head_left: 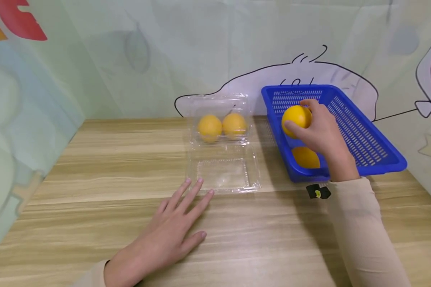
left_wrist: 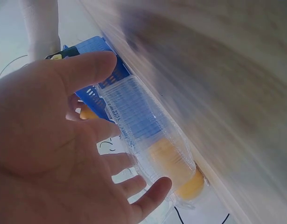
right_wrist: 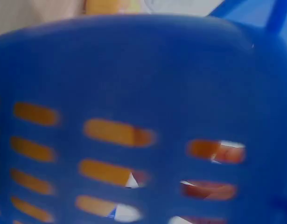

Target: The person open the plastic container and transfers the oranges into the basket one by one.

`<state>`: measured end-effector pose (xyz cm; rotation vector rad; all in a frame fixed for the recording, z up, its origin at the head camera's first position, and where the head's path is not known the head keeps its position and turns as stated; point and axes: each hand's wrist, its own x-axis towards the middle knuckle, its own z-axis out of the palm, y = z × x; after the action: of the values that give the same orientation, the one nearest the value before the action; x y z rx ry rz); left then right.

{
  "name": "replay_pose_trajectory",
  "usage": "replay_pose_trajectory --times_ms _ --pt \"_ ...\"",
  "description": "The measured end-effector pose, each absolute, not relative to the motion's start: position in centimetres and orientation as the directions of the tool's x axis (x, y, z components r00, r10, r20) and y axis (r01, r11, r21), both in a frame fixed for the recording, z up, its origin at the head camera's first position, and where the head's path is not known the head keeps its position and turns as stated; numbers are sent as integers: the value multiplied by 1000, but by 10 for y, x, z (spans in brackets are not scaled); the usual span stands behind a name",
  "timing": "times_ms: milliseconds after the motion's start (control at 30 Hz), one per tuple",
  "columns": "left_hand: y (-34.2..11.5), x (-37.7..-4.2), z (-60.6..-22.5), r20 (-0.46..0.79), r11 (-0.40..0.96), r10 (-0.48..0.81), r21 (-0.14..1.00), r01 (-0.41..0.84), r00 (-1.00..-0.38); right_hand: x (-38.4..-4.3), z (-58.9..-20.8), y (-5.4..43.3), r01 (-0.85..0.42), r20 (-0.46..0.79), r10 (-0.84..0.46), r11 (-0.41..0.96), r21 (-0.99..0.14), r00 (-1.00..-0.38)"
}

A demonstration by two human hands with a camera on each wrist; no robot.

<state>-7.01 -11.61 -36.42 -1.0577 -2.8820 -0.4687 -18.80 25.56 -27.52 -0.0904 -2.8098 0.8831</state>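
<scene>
My right hand (head_left: pixel 323 129) holds an orange (head_left: pixel 293 118) between thumb and fingers, over the left part of a blue plastic basket (head_left: pixel 370 125). Below it, another orange (head_left: pixel 305 158) lies in the basket. My left hand (head_left: pixel 174 223) is palm down at the wooden table, fingers spread, fingertips right by the front edge of a clear plastic clamshell box (head_left: pixel 222 175). The box stands unfolded; two oranges, one on the left (head_left: pixel 210 128) and one on the right (head_left: pixel 234 126), sit side by side in its back half. In the right wrist view, the basket wall (right_wrist: pixel 134 65) hides most of the hand.
A cartoon-printed backdrop (head_left: pixel 158 59) rises behind the table and along both sides. Just in front of the basket, beside the right wrist, shows a small black piece (head_left: pixel 318 191) with a yellow-green mark. Bare wooden tabletop (head_left: pixel 107 159) extends left of the box.
</scene>
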Motion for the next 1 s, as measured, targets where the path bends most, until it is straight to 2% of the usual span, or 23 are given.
replay_pose_trajectory --times_ms 733,1000 --pt "-115 -69 -363 107 716 636 288 636 -765 -200 -298 272 50 -25 44 882 -469 -999" --pt "-117 -69 -362 110 721 631 282 633 -768 -204 -300 267 25 -71 -7 897 -441 -997"
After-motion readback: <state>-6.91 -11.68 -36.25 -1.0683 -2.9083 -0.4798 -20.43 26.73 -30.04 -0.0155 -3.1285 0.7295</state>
